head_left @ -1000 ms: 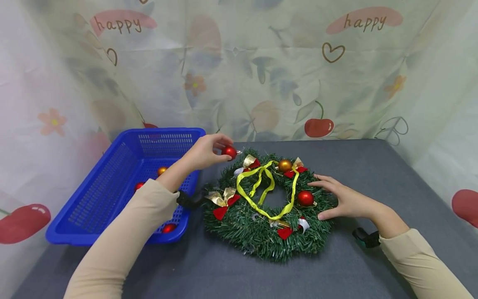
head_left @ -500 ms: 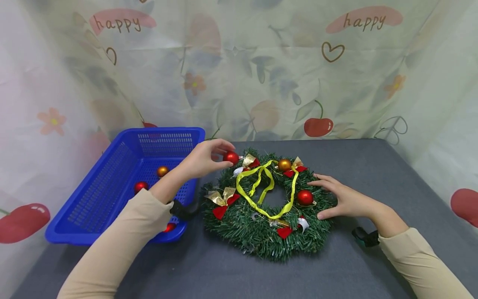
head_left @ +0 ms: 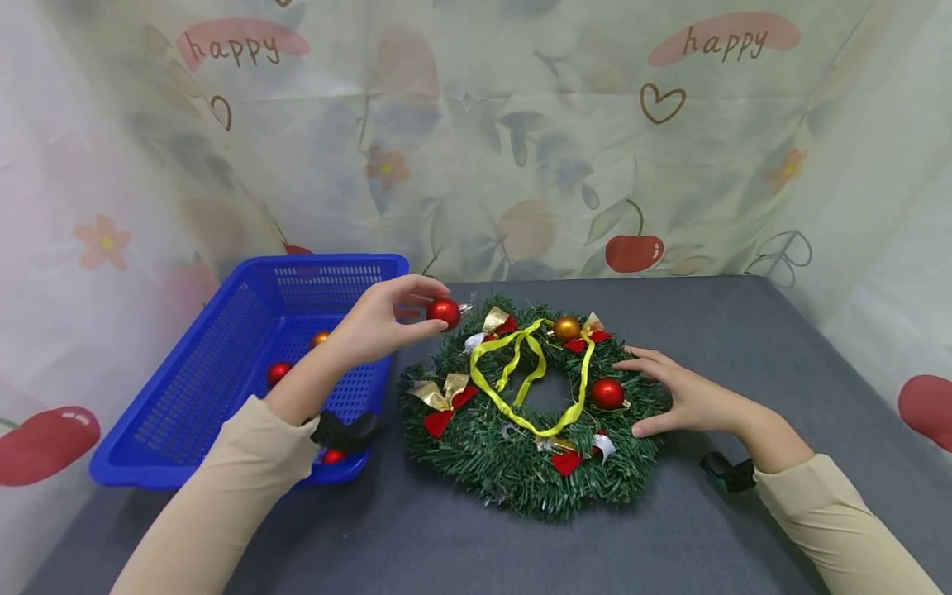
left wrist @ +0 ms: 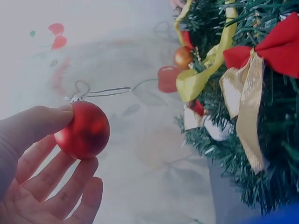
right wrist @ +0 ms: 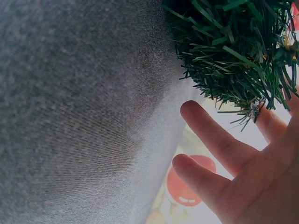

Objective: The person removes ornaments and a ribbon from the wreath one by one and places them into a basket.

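Between thumb and fingers, my left hand (head_left: 383,318) pinches a shiny red Christmas bauble (head_left: 443,313), held up just left of the wreath's far side. In the left wrist view a silver cap and a thin wire loop (left wrist: 110,90) stick out from the bauble (left wrist: 84,130). The green wreath (head_left: 506,479) lies flat on the table, dressed with red, gold and white bows, a yellow ribbon (head_left: 483,380), a gold bauble (head_left: 567,328) and a red bauble (head_left: 608,393). At the wreath's right edge, my right hand (head_left: 695,401) rests with fingers spread, thumb and fingertips on the greenery.
A blue plastic basket (head_left: 186,475) stands on the left, partly behind my left arm. Inside it are red baubles (head_left: 279,373) and a gold one (head_left: 320,339). The grey table (head_left: 461,554) ends at a patterned curtain (head_left: 476,165) behind.
My left hand first lowered the red bauble toward the wreath's upper left, then drew back to the left with it. The right hand and the wreath have stayed put.
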`<state>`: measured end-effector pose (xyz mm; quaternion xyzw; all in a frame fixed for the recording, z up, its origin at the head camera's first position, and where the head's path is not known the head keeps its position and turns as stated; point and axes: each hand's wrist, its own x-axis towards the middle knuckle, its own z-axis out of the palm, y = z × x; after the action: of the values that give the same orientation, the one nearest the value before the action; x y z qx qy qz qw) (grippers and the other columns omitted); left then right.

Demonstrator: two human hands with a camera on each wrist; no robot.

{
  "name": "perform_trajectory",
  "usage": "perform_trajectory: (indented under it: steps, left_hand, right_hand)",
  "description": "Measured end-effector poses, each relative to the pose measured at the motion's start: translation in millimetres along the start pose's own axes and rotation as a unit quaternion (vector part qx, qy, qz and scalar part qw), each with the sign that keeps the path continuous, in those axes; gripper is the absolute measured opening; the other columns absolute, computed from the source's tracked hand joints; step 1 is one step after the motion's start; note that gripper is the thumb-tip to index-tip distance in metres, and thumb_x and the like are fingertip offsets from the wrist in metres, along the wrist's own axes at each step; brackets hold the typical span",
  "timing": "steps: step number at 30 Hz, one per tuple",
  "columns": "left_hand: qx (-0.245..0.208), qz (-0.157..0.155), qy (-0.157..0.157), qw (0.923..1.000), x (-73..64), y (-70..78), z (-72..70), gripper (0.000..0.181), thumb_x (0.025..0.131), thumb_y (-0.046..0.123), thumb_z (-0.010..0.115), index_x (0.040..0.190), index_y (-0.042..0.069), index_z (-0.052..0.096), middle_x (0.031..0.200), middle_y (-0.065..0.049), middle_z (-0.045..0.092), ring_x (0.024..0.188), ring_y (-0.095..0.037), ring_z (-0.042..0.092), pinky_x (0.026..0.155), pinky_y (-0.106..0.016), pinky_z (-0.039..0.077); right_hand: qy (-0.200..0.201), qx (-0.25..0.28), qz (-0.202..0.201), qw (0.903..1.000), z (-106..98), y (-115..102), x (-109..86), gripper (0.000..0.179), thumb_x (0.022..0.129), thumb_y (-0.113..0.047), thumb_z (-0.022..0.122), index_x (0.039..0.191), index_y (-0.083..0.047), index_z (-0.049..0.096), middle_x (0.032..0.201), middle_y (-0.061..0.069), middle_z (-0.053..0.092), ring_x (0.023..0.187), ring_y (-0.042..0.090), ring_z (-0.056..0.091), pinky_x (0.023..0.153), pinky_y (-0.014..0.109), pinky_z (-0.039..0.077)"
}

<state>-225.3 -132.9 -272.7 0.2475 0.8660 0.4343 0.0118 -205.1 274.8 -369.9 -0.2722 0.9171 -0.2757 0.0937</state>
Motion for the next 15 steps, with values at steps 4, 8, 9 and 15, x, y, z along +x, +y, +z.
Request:
perform_trajectory:
  steps: [4,8,9,15]
  left_hand:
    - [-0.002,-0.01,0.016,0.9998,-3.7,-3.3,-8.1,0.039,0.085,0.014,0.068,0.122,0.009,0.057,0.122,-0.011,0.061,0.111,-0.026,0.059,0.093,-0.042,0.05]
    - [0.008,-0.024,0.035,0.9991,-6.7,-9.1,-15.8,0.04,0.085,0.014,0.068,0.122,0.008,0.057,0.123,-0.012,0.059,0.112,-0.029,0.06,0.091,-0.043,0.052]
    - [0.012,-0.026,0.04,0.9988,-7.4,-10.9,-17.6,0.039,0.085,0.014,0.068,0.122,0.008,0.057,0.123,-0.013,0.059,0.112,-0.029,0.06,0.09,-0.043,0.052]
    - [0.024,-0.044,0.062,0.9968,-12.6,-20.0,-30.0,0.039,0.086,0.016,0.067,0.123,0.006,0.056,0.126,-0.013,0.058,0.113,-0.03,0.059,0.086,-0.042,0.053]
  right_hand:
    - [0.002,0.001,0.003,1.0,0,0,-0.1,0.079,0.074,-0.041,0.076,0.139,-0.014,0.041,0.152,0.022,0.018,0.133,0.046,0.028,0.096,0.065,0.036]
    - [0.0,0.002,0.002,1.0,0,-1,-0.3,0.079,0.074,-0.04,0.076,0.139,-0.014,0.041,0.152,0.023,0.018,0.133,0.046,0.028,0.096,0.065,0.035]
    - [-0.001,0.003,0.002,1.0,0,-1,-0.4,0.079,0.074,-0.04,0.076,0.14,-0.014,0.041,0.152,0.023,0.018,0.133,0.046,0.028,0.096,0.065,0.035]
    - [-0.001,0.007,0.003,1.0,0,-1,-0.7,0.08,0.074,-0.04,0.077,0.14,-0.013,0.041,0.152,0.022,0.018,0.133,0.046,0.028,0.096,0.065,0.035]
